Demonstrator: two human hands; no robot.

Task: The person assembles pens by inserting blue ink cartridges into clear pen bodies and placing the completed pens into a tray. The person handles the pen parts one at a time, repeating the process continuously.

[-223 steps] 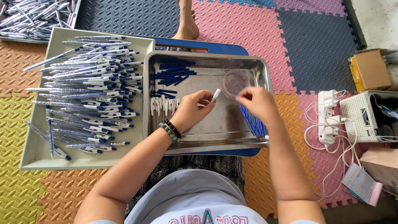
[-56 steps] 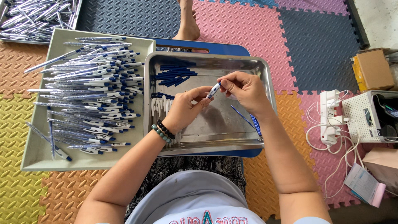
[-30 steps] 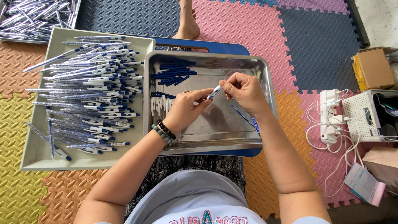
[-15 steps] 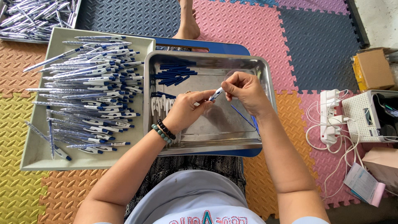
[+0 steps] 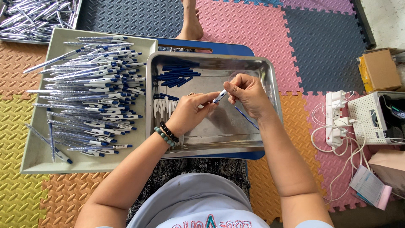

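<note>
Just above the middle of the frame I hold a small white-and-blue pen part (image 5: 220, 96) over the steel tray (image 5: 270, 90). My left hand (image 5: 188, 113) comes up from the lower left, and its thumb and forefinger pinch the lower end of the piece. My right hand (image 5: 248, 95) meets it from the right, fingers curled and thumb pressed to forefinger on the upper end, so both hands grip the same piece between them. Two bead bracelets (image 5: 166, 133), one dark and one pale green, sit on my left wrist.

Inside the tray, toward its upper left corner, lies a loose heap of dark blue pen pieces (image 5: 176, 74). Below that, left of my left hand, is a cluster of white clips (image 5: 163, 106). A few thin blue refills (image 5: 247, 118) lie on the tray floor just under my right wrist.

Left of the steel tray, touching it, stands a pale tray (image 5: 38, 162) piled with assembled white-and-blue pens (image 5: 90, 90). Another tray of pens (image 5: 36, 17) shows in the upper left corner. At the right of the frame, on the foam mat (image 5: 261, 29), sit a white power strip (image 5: 335, 118) with tangled cables and a cardboard box (image 5: 379, 69).
</note>
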